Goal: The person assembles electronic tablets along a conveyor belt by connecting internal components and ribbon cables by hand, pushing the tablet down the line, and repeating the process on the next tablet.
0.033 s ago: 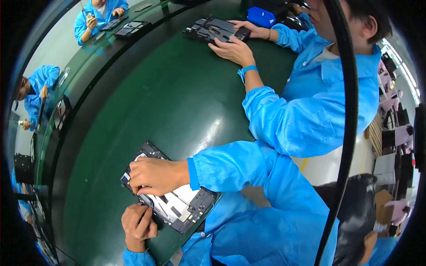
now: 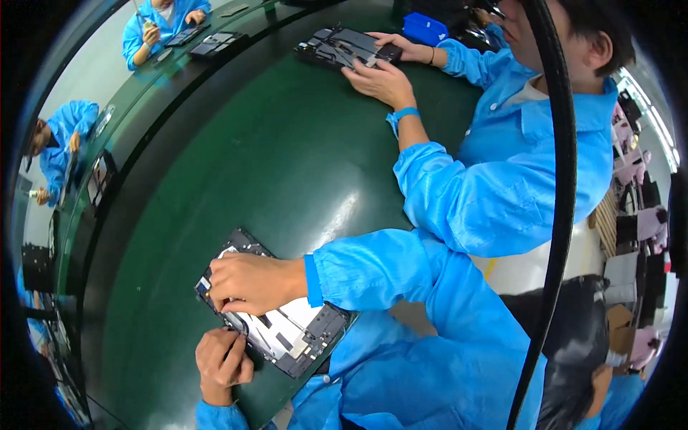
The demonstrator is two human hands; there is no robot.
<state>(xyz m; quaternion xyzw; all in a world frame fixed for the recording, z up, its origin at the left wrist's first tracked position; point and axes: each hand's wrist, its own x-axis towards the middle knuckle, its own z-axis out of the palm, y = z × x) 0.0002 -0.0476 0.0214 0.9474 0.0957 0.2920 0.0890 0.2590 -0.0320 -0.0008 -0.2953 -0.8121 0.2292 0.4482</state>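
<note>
The opened tablet assembly (image 2: pixel 283 319) lies flat on the green work surface (image 2: pixel 287 158), near the person, at the lower left of the view. Its long axis runs diagonally, from the far-left corner down to the near-right corner, which sits at the table's near edge. The exposed inside faces up, showing pale panels and dark strips within a black frame.

Compared with the earlier frame, nothing has visibly shifted: the assembly keeps the same diagonal lie, and both hands hold the same places on it.

The right hand (image 2: pixel 247 283) reaches across the body from the right, with the blue sleeve (image 2: pixel 373 269) bent over the near-right part of the assembly. The hand lies knuckles-up on the far-left half, fingers curled down and pressed together onto the device; what the fingertips pinch cannot be told. The left hand (image 2: pixel 222 362) comes up from the lower edge, loosely fisted, its fingers closed at the near-left edge of the frame, just below the right hand's fingertips. Whether it grips a small tool or part cannot be told.

Far right, a neighbouring worker's hands (image 2: pixel 383 79) rest on another dark device (image 2: pixel 344 46). A blue box (image 2: pixel 424 29) sits just beyond.
</note>
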